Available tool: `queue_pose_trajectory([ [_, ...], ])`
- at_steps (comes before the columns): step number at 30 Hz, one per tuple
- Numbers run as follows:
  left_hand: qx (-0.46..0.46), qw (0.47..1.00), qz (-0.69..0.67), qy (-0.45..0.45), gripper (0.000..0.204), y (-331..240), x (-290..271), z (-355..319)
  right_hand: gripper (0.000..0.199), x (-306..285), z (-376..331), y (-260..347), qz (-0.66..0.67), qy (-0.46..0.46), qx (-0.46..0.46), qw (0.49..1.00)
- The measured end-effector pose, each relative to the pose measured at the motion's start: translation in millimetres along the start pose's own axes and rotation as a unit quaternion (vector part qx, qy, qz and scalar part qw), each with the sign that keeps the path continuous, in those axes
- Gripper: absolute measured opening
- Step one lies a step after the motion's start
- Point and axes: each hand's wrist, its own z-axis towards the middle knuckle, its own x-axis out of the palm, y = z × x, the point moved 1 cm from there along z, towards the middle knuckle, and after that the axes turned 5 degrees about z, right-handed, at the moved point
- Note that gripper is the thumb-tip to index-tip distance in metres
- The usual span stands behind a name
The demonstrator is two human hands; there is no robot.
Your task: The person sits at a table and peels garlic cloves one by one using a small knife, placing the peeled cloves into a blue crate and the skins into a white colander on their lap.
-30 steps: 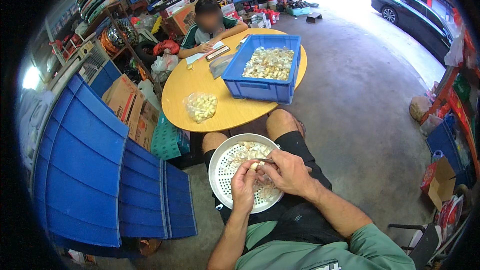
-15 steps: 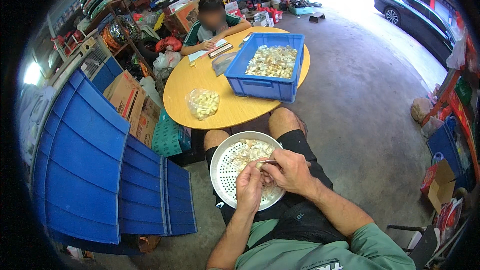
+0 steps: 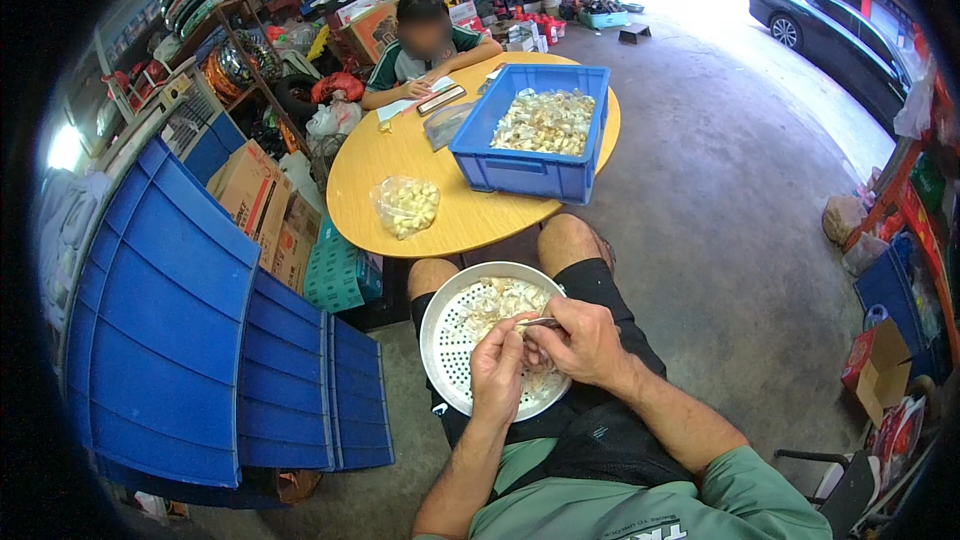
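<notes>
A round metal pan with holes in its floor (image 3: 455, 370) rests on my lap, with garlic skins and pale bits (image 3: 497, 305) in it. Above it my two hands meet. My left hand (image 3: 495, 365) is closed in a pinch on what looks like a garlic clove, mostly covered by the fingers. The slim metal blade of a small knife (image 3: 541, 321) shows at the fingers of my right hand (image 3: 582, 342), which is closed round its hidden handle. On the table, a clear plastic bag (image 3: 406, 207) holds peeled garlic cloves. Unpeeled-looking cloves (image 3: 545, 124) fill much of a blue crate (image 3: 515, 180).
The round wooden table (image 3: 365, 180) stands just ahead of my knees. At its far side a person (image 3: 425, 50) leans over paper, near a phone-like object (image 3: 440, 98). Large blue plastic panels (image 3: 160, 320) and cardboard boxes (image 3: 250, 195) stand at my left.
My hands stay together over the pan, with only slight finger movement. A white car has come further into view on the street. The person across the table has shifted their hands slightly.
</notes>
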Motion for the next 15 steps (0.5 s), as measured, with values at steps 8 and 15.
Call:
queue_pose_trajectory([
  [8, -0.082, 0.988, -0.101, -0.079, 0.035, -4, -1, 4, 0.029, -3, -2, -1, -0.020, 0.108, 0.006, 0.994],
  [15, -0.062, 0.990, -0.105, -0.077, 0.034, 1, -17, 7, 0.024, -5, 0, 4, -0.009, 0.081, 0.011, 0.997],
])
